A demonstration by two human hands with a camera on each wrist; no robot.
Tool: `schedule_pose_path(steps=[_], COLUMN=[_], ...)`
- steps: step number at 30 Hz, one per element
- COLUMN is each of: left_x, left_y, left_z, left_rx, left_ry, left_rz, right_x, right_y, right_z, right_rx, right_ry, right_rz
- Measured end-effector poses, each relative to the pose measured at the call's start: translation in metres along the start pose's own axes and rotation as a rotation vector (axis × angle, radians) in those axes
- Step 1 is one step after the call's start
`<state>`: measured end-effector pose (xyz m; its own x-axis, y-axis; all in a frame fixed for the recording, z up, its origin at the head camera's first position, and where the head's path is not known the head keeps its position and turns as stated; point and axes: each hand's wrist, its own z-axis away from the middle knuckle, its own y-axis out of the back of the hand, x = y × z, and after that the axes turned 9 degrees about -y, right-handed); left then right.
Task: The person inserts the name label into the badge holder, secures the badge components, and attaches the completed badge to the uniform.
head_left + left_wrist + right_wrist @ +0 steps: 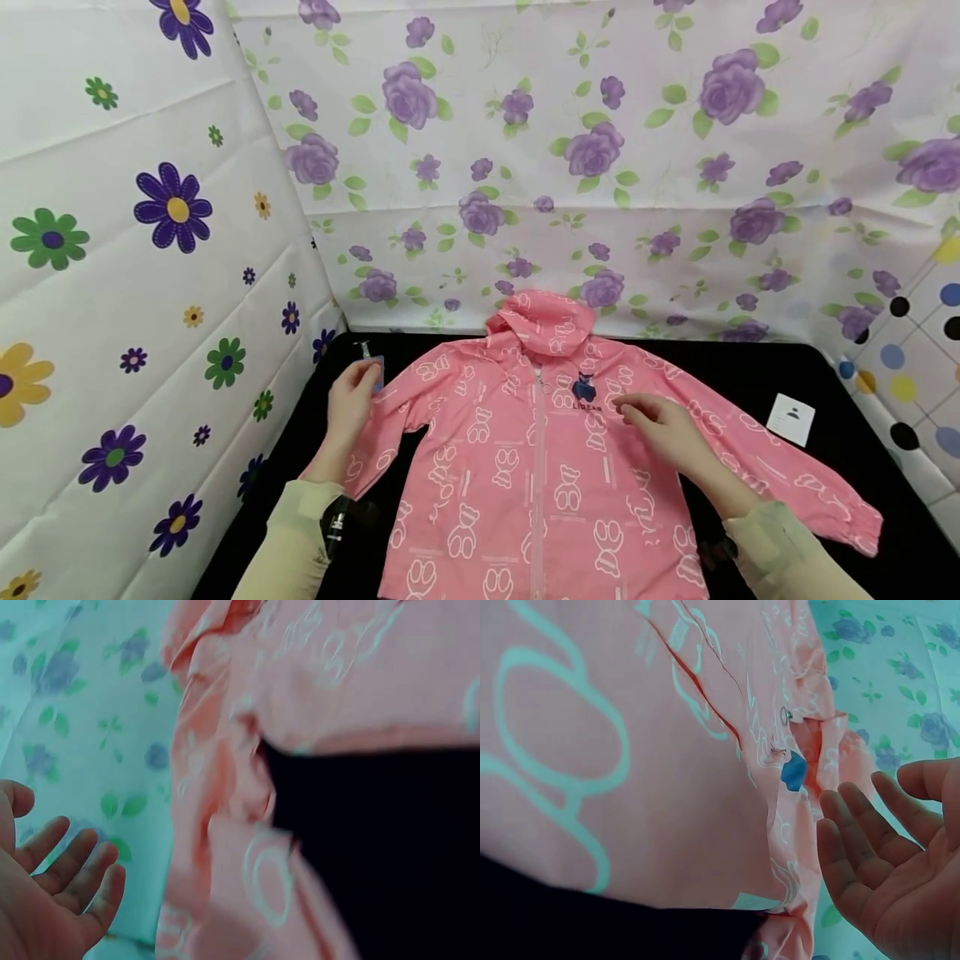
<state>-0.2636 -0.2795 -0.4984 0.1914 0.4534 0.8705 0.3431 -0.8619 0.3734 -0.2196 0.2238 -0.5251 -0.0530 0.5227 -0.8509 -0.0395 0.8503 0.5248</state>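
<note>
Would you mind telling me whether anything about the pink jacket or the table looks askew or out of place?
Nothing looks damaged or spilled. The pink jacket lies face up and zipped, but its hood is bunched against the backdrop. A small white card lies loose beside one sleeve.

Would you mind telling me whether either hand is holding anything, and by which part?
Nothing is held: the left hand and right hand are open above the pink jacket.

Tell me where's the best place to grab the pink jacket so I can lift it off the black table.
Probably at the two shoulders of the pink jacket, just outside the hood, coming from above with both hands. It lies flat, front up, zipped, sleeves spread outward, so pinching both shoulder seams should let it hang straight. The left hand is by one sleeve, the right hand over the chest.
</note>
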Motion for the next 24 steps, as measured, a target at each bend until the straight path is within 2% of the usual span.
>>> schedule_pose_path(steps=[3,6,11,18,21,24], left_x=[-0.008,-0.016,-0.025,-0.041,-0.046,-0.052], left_y=[0.009,0.015,0.023,0.031,0.032,0.031], left_z=[-0.007,-0.014,-0.026,-0.041,-0.046,-0.05], left_rx=[0.036,0.051,0.042,-0.042,-0.089,-0.164], left_ry=[0.029,0.054,0.076,0.138,0.146,0.139], left_rz=[-0.065,-0.084,-0.151,-0.283,-0.391,-0.534], right_x=[0.0,0.0,0.001,0.004,0.004,0.002], right_y=[0.001,0.003,0.004,0.002,0.0,-0.003], right_z=[0.002,0.004,0.005,0.003,0.003,0.004], right_rx=[0.015,0.019,0.014,0.005,0.002,0.0], right_ry=[0.016,0.016,0.015,0.003,0.001,0.012], right_rz=[0.04,0.069,0.071,0.038,0.044,0.05])
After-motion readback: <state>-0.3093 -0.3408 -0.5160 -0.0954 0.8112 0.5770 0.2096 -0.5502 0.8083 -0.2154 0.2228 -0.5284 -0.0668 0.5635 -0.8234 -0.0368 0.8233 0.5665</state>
